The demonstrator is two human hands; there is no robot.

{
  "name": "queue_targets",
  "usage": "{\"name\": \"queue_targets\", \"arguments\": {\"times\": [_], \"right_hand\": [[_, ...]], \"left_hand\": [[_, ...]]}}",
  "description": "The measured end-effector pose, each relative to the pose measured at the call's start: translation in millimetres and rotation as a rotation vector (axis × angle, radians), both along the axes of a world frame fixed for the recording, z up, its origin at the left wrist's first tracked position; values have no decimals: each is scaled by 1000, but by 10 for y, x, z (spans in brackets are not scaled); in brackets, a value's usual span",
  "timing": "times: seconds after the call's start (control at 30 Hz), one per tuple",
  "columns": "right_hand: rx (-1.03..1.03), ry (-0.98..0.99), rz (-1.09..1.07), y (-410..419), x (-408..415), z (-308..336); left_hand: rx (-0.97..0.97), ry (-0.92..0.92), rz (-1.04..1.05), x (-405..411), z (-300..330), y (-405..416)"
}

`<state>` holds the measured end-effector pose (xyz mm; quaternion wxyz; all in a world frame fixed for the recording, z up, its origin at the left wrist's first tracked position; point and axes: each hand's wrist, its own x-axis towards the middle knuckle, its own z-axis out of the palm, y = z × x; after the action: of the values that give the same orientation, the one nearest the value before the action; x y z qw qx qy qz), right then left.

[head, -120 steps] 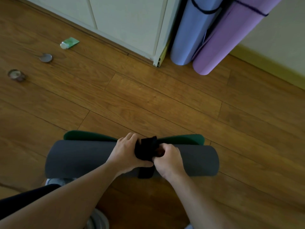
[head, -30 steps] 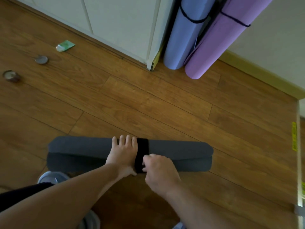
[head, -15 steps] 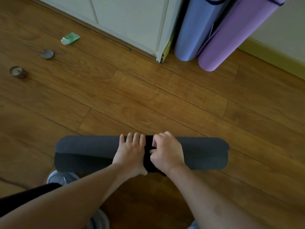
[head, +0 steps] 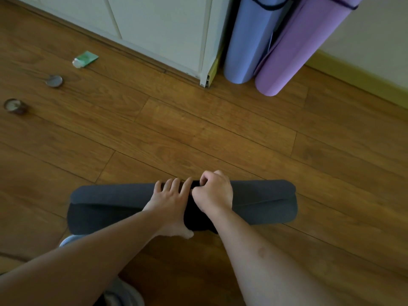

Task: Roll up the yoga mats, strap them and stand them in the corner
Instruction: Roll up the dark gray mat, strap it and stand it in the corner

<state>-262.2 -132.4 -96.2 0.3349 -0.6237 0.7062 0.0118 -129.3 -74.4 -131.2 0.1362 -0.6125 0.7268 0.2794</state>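
Floor (head: 198, 133) made of wood holds a small jar (head: 15, 106), a round lid (head: 54, 81) and a green tube (head: 85, 59) far over on the left. Near the front edge lies the rolled gray mat (head: 265, 202), where the left hand (head: 171, 202) rests flat with straight fingers, and the right hand (head: 213, 192) next to it curls its fingers on the black strap (head: 194, 219) around the middle. Off to the right, the blue mat (head: 245, 40) and the purple mat (head: 293, 47) stand rolled in the corner beside the white cabinet (head: 163, 25).
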Motion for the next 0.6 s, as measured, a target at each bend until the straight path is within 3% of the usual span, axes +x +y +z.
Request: {"name": "queue_targets", "arguments": {"times": [0.1, 0.2, 0.3, 0.4, 0.5, 0.6], "right_hand": [[69, -85, -77, -101, -20, 37], [35, -227, -320, -98, -337, 103], [-134, -27, -560, -99, -968, 225], [69, 221, -773, -174, -1601, 325], [370, -100, -961, -246, -1927, 580], [456, -287, -851, -273, -2043, 1022]], "left_hand": [[54, -41, -13, -99, 39, -105], [59, -59, -23, -252, 31, -150], [74, -46, -27, -278, 57, -190], [58, -24, -23, -238, 152, -197], [-9, -21, -56, -204, 365, -222], [-110, -3, -66, -159, 646, -326]]}}
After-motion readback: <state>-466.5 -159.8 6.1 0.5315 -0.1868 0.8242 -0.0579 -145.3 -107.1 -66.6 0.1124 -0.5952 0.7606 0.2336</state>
